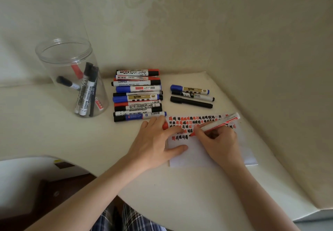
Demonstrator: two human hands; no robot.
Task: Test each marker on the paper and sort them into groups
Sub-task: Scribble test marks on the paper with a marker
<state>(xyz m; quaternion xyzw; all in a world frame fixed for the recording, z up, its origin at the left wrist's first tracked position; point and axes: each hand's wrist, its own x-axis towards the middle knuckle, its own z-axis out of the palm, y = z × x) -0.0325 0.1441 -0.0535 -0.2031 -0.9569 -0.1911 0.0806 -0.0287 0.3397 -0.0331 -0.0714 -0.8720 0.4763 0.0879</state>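
The right hand [219, 141] has its grip pinched round a white-barrelled red marker [219, 123], tip down on the white sheet of paper [196, 154], likely mid-test. The left hand [158, 144], fingers flat, presses the paper still, a red cap [165, 126] beneath its fingertips.

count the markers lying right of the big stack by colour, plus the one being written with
blue marker: 1
black markers: 2, the white-barrelled one and the all-black one
red marker: 1, held in the right hand, tip on the paper
total: 4
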